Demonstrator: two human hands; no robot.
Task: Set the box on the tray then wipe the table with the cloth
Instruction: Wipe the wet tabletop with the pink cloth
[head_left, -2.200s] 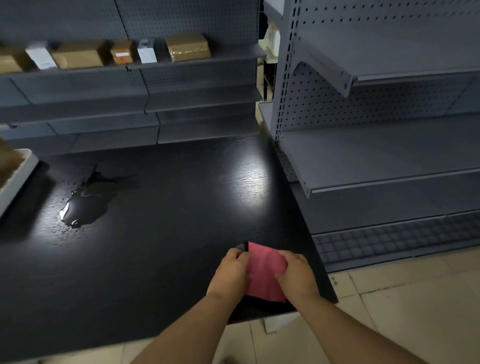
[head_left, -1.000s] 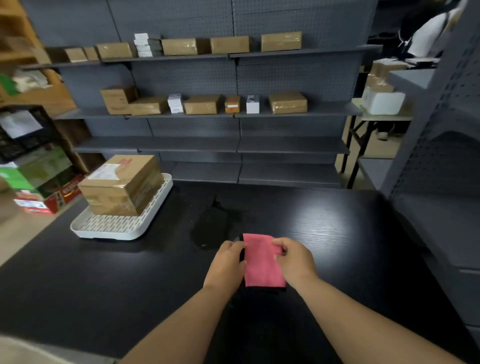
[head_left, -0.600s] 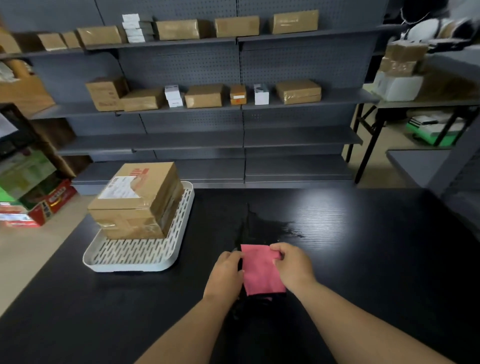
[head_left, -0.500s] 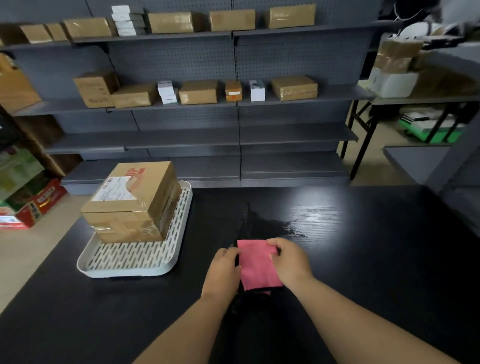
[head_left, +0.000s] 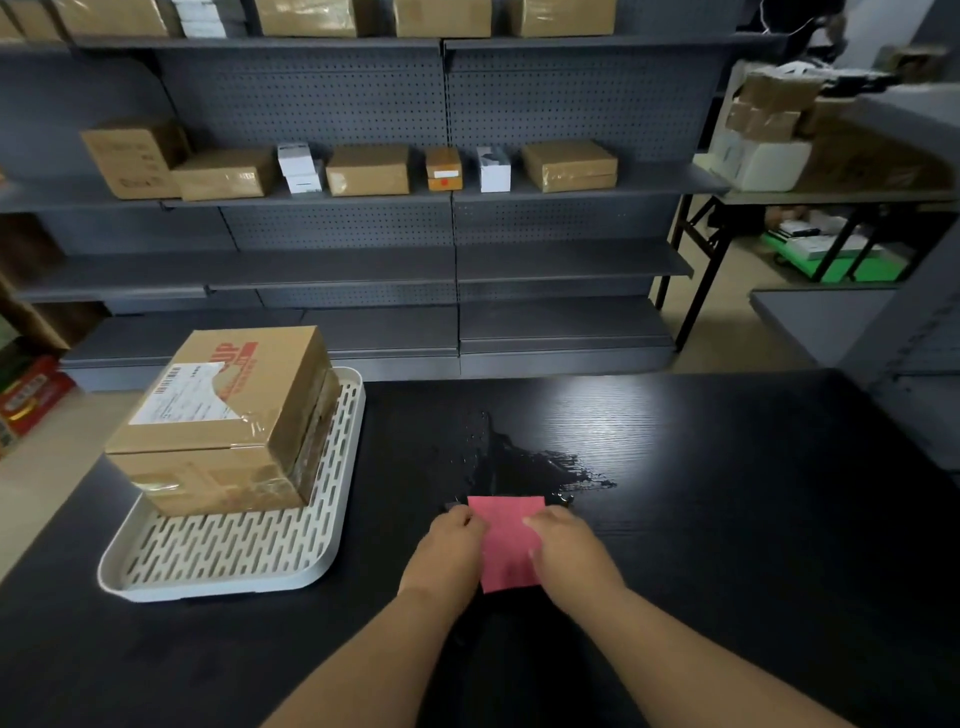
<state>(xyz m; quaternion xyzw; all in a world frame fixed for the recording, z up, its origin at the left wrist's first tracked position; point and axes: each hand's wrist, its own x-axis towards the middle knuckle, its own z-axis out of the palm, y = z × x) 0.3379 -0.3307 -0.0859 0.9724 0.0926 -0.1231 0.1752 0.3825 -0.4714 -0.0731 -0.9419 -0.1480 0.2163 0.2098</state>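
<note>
A taped cardboard box (head_left: 223, 421) with a white label sits at the far end of the slotted white plastic tray (head_left: 218, 551) on the dark wood-grain desk (head_left: 753, 519). Both hands, left hand (head_left: 448, 553) and right hand (head_left: 569, 553), pinch a flat pink cloth (head_left: 508, 540), fingers closed on its sides. Since half a second ago it has reached the glossy puddle (head_left: 524, 462)

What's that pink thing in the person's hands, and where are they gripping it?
A pink cloth, held by its two side edges: the left hand on its left edge, the right hand on its right.
</note>
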